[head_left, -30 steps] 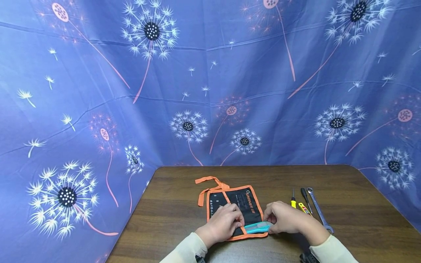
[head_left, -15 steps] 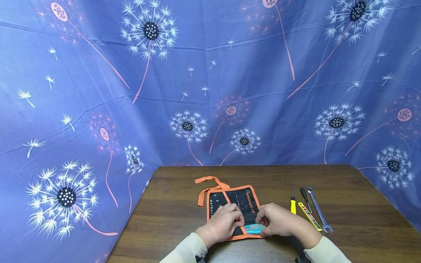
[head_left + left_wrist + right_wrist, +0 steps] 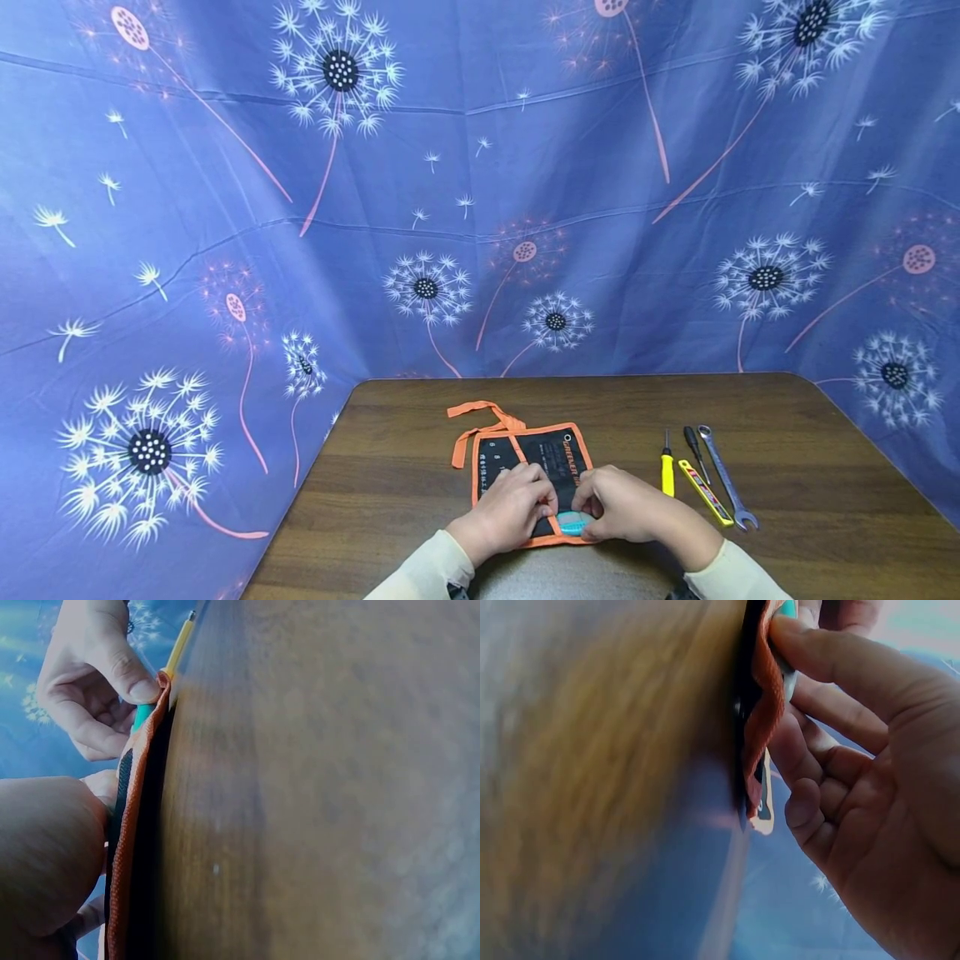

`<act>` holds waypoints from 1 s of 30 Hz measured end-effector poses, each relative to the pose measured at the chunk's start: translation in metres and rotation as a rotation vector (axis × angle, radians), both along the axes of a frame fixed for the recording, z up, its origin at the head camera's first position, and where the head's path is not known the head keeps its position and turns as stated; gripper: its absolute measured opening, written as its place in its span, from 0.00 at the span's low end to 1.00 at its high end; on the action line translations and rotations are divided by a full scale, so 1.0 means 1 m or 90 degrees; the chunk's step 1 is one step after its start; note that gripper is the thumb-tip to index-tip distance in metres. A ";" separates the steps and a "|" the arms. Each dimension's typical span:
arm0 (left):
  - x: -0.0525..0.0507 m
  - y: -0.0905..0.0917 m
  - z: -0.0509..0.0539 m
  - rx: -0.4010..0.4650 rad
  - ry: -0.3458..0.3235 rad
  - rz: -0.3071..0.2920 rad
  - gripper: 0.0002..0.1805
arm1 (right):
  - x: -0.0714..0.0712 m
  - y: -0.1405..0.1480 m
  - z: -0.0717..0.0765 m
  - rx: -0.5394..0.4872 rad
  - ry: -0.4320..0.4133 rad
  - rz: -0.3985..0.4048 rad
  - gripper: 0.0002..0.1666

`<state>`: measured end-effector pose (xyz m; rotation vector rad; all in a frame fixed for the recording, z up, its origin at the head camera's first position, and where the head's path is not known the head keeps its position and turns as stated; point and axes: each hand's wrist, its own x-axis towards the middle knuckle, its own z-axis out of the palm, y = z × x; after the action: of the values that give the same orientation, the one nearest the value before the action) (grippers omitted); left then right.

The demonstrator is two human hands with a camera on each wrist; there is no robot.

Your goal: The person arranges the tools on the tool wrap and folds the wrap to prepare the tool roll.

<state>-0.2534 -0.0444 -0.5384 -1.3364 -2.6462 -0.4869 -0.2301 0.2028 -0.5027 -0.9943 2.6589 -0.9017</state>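
Note:
A black tool pouch [image 3: 551, 454] with orange trim lies flat on the wooden table in the head view. My left hand [image 3: 506, 508] rests on its lower part, thumb and fingers pinching the orange pocket edge. A teal utility knife [image 3: 573, 523] lies along the lower side, its left end under the orange band. My right hand [image 3: 622, 504] pinches the knife's right end between thumb and fingers. The left wrist view shows a bit of the teal knife [image 3: 142, 714] under the right thumb, beside the orange trim. Fingers hide the rest of the knife.
Right of the pouch lie a yellow-handled screwdriver [image 3: 667, 475], a flat yellow tool [image 3: 706, 492] with a red and white label, a black-handled screwdriver [image 3: 696, 452] and a combination wrench [image 3: 726, 477]. Orange ties [image 3: 480, 410] trail from the pouch's far left corner. A blue dandelion-print cloth [image 3: 420, 167] hangs behind.
My right hand has moved left with the utility knife, and less of the knife shows outside the orange band. The left hand keeps its place. The yellow tool is now fully uncovered.

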 end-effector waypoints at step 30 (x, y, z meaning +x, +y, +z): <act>-0.009 -0.009 0.002 0.021 0.003 -0.014 0.08 | 0.001 0.000 -0.002 -0.007 -0.025 -0.003 0.12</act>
<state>-0.2625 -0.0531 -0.5360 -1.3567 -2.6104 -0.5270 -0.2289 0.2030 -0.5045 -0.9635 2.6271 -0.9278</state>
